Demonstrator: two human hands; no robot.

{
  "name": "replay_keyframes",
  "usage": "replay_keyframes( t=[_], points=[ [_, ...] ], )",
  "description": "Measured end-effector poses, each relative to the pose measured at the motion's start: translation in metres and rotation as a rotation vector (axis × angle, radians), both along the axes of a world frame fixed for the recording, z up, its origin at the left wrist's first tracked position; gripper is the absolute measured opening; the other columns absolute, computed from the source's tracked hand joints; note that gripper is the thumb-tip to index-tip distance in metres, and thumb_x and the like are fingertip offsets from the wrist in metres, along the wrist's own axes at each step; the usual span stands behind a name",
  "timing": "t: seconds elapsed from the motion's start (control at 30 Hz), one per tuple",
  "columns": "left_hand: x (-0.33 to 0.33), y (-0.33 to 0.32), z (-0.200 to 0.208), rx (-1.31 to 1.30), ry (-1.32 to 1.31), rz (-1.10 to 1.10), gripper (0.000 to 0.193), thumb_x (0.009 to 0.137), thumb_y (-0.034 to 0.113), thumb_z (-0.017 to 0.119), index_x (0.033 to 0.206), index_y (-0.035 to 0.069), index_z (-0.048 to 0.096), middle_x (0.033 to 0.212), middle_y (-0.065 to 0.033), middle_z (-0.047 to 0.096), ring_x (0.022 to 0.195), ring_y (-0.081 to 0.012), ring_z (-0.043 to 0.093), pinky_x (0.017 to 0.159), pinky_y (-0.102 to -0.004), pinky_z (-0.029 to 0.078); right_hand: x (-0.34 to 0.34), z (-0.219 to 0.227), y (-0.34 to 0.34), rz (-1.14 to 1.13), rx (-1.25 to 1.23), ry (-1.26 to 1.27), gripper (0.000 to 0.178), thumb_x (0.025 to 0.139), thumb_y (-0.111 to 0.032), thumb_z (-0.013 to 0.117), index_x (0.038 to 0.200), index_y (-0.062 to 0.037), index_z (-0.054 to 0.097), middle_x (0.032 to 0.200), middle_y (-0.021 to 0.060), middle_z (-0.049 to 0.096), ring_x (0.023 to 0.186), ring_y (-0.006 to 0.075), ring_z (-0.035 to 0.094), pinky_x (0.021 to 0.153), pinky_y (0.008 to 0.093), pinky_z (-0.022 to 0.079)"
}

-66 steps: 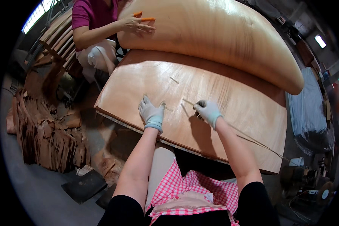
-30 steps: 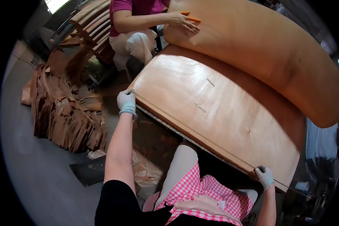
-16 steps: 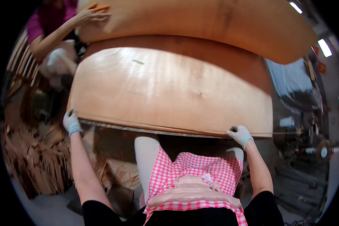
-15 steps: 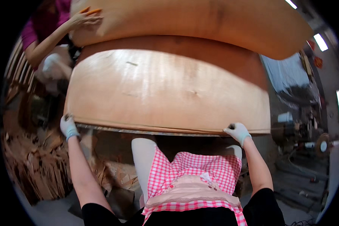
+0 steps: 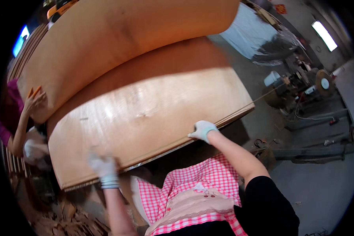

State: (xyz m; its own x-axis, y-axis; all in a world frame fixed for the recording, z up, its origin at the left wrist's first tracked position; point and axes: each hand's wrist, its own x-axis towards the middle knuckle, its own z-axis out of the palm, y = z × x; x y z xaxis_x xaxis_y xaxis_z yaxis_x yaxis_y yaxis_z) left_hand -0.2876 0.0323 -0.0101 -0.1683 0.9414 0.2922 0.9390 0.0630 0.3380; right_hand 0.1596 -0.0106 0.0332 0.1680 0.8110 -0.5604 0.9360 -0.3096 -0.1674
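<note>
A wide stack of thin wooden sheets (image 5: 153,106) lies in front of me, its pale top sheet glossy under the light. My right hand (image 5: 203,129), in a white glove with a mint cuff, is closed on the near edge of the stack. My left hand (image 5: 103,167), gloved too, is over the near left part of the top sheet; motion smears its fingers, and whether it touches the wood cannot be made out. A large curved wooden sheet (image 5: 126,35) rises over the far part of the stack, shading it.
At the left, a co-worker's hand (image 5: 36,100) with an orange item between the fingers rests against the curved sheet. Wood scraps (image 5: 72,224) lie at the lower left. Machinery with a round disc (image 5: 325,83), a white bucket (image 5: 272,78) and plastic sheeting (image 5: 251,33) stand to the right.
My view has turned toward the right. My left hand has left the stack's left corner and moved inward over the top sheet. My right hand stays at the near edge.
</note>
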Motion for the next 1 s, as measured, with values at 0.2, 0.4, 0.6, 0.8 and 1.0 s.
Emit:
replay_keyframes(
  t=[0.2, 0.4, 0.6, 0.8, 1.0],
  points=[
    [0.236, -0.034, 0.012, -0.312, 0.002, -0.404, 0.107, 0.069, 0.053, 0.074, 0.148, -0.001, 0.026, 0.152, -0.0266, 0.025, 0.143, -0.0381, 0.019, 0.118, -0.0503, 0.011, -0.002, 0.003, -0.007, -0.050, 0.017, 0.058, 0.053, 0.077, -0.049, 0.065, 0.099, -0.0021, 0.071, 0.104, 0.0220, 0.068, 0.098, 0.0366, 0.066, 0.084, 0.0442, 0.053],
    [0.225, -0.023, 0.000, -0.348, 0.023, -0.364, 0.111, 0.066, 0.054, 0.076, 0.147, -0.003, 0.025, 0.153, -0.0251, 0.024, 0.144, -0.0373, 0.018, 0.118, -0.0467, 0.012, 0.079, 0.001, -0.021, -0.062, 0.150, 0.248, 0.032, 0.080, -0.027, 0.056, 0.096, -0.0043, 0.072, 0.099, 0.0222, 0.068, 0.094, 0.0371, 0.066, 0.084, 0.0430, 0.051],
    [0.220, -0.021, 0.001, -0.367, 0.025, -0.366, 0.109, 0.066, 0.046, 0.079, 0.148, -0.002, 0.025, 0.154, -0.0244, 0.023, 0.144, -0.0375, 0.017, 0.118, -0.0461, 0.012, 0.294, 0.013, -0.068, -0.203, 0.230, 0.056, 0.034, 0.085, -0.026, 0.057, 0.112, -0.0091, 0.068, 0.112, 0.0179, 0.066, 0.105, 0.0335, 0.063, 0.092, 0.0414, 0.049],
    [0.213, -0.022, 0.000, -0.364, 0.054, -0.367, 0.109, 0.066, 0.044, 0.080, 0.149, 0.000, 0.025, 0.154, -0.0246, 0.022, 0.144, -0.0378, 0.017, 0.118, -0.0464, 0.014, 0.369, 0.001, -0.071, -0.356, 0.190, -0.052, 0.035, 0.083, -0.026, 0.063, 0.114, -0.0081, 0.066, 0.113, 0.0166, 0.066, 0.107, 0.0351, 0.060, 0.092, 0.0403, 0.048],
    [0.208, -0.024, 0.002, -0.391, 0.063, -0.333, 0.109, 0.064, 0.041, 0.081, 0.147, -0.001, 0.026, 0.154, -0.0250, 0.022, 0.143, -0.0394, 0.017, 0.117, -0.0473, 0.014, 0.379, -0.046, -0.070, -0.738, 0.291, 0.147, 0.053, 0.084, -0.032, 0.068, 0.125, 0.0005, 0.058, 0.129, 0.0208, 0.058, 0.121, 0.0366, 0.053, 0.100, 0.0422, 0.044]
  ],
)
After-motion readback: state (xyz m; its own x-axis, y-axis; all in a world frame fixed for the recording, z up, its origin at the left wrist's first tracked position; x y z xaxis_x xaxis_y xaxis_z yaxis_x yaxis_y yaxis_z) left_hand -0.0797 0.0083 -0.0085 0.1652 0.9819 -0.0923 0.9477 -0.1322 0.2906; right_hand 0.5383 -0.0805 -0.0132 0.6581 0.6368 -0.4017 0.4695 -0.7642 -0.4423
